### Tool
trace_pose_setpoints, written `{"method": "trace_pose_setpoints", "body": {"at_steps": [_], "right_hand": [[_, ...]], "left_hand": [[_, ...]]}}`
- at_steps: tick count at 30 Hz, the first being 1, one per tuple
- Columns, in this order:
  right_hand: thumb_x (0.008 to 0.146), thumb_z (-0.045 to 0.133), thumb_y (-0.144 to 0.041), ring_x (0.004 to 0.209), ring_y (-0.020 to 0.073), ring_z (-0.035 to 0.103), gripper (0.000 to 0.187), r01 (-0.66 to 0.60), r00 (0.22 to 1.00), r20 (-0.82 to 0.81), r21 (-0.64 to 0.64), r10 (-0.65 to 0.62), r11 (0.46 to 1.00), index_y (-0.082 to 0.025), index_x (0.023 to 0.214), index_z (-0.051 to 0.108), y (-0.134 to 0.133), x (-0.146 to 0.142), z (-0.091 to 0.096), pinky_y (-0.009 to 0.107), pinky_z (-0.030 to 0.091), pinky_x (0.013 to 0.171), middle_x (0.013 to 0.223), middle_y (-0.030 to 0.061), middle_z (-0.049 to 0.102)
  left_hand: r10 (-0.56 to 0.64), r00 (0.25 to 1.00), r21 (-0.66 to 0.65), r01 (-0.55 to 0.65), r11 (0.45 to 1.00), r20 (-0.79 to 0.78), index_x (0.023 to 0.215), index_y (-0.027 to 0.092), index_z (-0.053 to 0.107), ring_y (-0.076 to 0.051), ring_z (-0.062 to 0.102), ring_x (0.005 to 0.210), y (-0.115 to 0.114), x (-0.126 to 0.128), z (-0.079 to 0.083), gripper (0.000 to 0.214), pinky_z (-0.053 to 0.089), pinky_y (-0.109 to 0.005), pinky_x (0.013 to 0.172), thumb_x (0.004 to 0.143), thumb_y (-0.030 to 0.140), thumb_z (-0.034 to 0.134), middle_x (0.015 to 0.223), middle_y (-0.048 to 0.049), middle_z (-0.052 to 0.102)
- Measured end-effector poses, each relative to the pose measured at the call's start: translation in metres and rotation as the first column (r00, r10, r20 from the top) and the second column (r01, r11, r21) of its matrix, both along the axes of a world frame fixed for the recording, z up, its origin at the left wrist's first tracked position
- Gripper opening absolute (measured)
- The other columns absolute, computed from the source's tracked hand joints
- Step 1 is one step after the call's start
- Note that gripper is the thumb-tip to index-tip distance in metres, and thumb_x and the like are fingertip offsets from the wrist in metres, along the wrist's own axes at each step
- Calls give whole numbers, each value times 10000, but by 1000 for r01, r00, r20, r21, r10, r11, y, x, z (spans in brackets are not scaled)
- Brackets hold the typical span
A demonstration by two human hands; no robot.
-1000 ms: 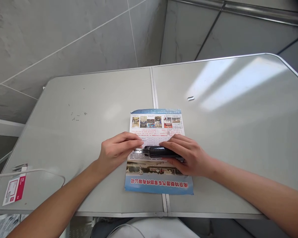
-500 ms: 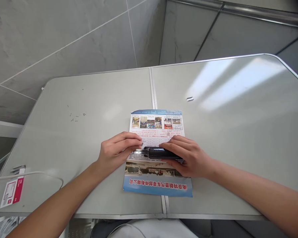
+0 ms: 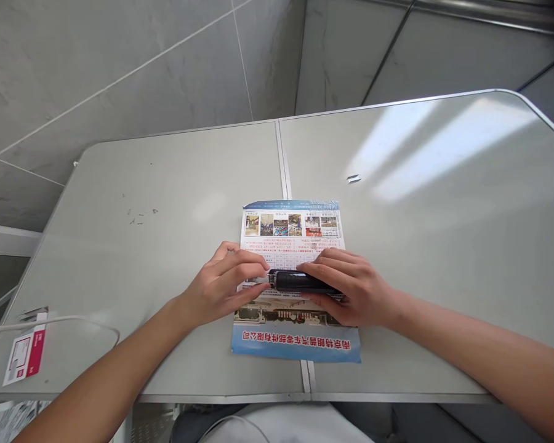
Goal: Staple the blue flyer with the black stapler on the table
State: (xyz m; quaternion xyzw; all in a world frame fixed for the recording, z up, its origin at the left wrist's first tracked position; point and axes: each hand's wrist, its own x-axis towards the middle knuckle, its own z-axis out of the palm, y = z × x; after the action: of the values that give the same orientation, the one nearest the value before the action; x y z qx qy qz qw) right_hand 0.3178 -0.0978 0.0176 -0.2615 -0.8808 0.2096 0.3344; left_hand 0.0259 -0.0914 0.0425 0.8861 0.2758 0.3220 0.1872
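Observation:
On the table's middle lies a printed leaflet (image 3: 295,346), upside down to me, with rows of staples along its far right edge. A black stapler (image 3: 300,281) lies sideways across it. My right hand (image 3: 346,286) wraps the stapler's right part from above, hiding that end. With thumb and fingertips, my left hand (image 3: 233,280) closes around the stapler's left metal tip. Anything small between those fingertips is hidden.
Two small staple strips (image 3: 353,179) lie on the table (image 3: 420,295) at right. Several loose staples (image 3: 141,218) are scattered at left. A red and white card box (image 3: 25,354) lies under a white cable (image 3: 74,319) at the left front, near more staple strips (image 3: 33,314).
The metal rail that stuck out of the stapler's left end no longer shows. My left hand has moved right, against that end. My right hand has kept its hold.

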Motion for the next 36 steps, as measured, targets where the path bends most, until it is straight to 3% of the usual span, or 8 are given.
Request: {"method": "trace_pose_setpoints", "body": {"at_steps": [24, 36], "right_hand": [[997, 596, -261, 789, 212, 619, 296, 1, 1000, 6, -19, -1, 1000, -182, 1283, 578, 0, 1, -1, 356, 527, 717, 913, 82, 720], [996, 591, -258, 772, 211, 618, 299, -3, 1000, 1, -23, 3, 1000, -186, 1286, 577, 0, 0, 1, 352, 528, 704, 903, 81, 719]], "left_hand": [[-69, 996, 6, 70, 998, -60, 1148, 229, 609, -171, 664, 876, 3, -1, -3, 243, 561, -350, 809, 944, 117, 680, 1017, -60, 689], [-84, 993, -22, 83, 996, -85, 1186, 218, 619, -186, 664, 946, 5, -4, -4, 271, 557, -364, 855, 941, 126, 691, 1033, -70, 686]]}}
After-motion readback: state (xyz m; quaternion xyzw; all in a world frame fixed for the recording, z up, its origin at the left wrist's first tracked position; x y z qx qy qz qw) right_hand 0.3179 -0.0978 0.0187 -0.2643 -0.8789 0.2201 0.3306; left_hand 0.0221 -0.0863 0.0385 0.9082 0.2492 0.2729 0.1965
